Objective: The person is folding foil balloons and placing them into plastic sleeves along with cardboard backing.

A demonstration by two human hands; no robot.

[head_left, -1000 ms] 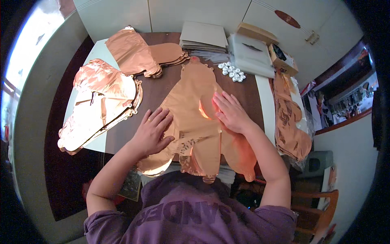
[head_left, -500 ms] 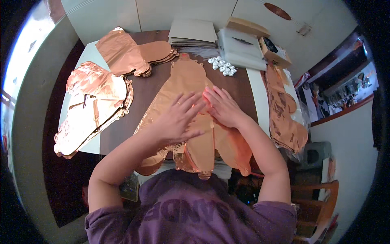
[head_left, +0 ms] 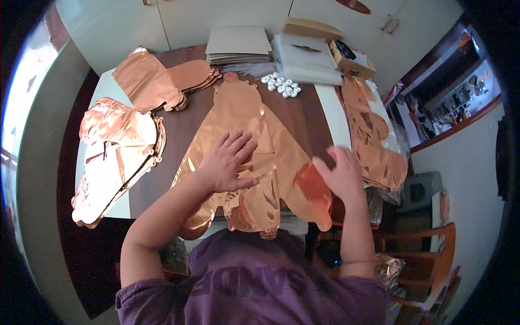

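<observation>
A large flat sheet of copper-coloured foil [head_left: 233, 111], shaped like an uninflated foil balloon, lies before me, wide at my body and narrowing toward the far side. Small tabs stick out along its edge. My left hand [head_left: 228, 162] rests palm down on its middle, fingers stretched and thumb apart. Beyond its right edge my right hand [head_left: 345, 172] is raised with thumb and fingers spread, holding nothing, slightly blurred. Creases and reddish reflections show on the foil's near right lobe.
Stacks of similar copper foil lie at the left [head_left: 116, 130], far left [head_left: 143, 78] and right [head_left: 371, 143]. Along the back are a pile of grey cards [head_left: 238, 40], small white coils [head_left: 280, 85], clear plastic sleeves [head_left: 306, 59] and a cardboard box [head_left: 357, 65]. A wooden chair [head_left: 447, 249] stands right.
My right hand has lifted off the foil's middle and swung right, past its edge. My left hand has shifted slightly nearer me and now lies flatter. The whole view has turned a little.
</observation>
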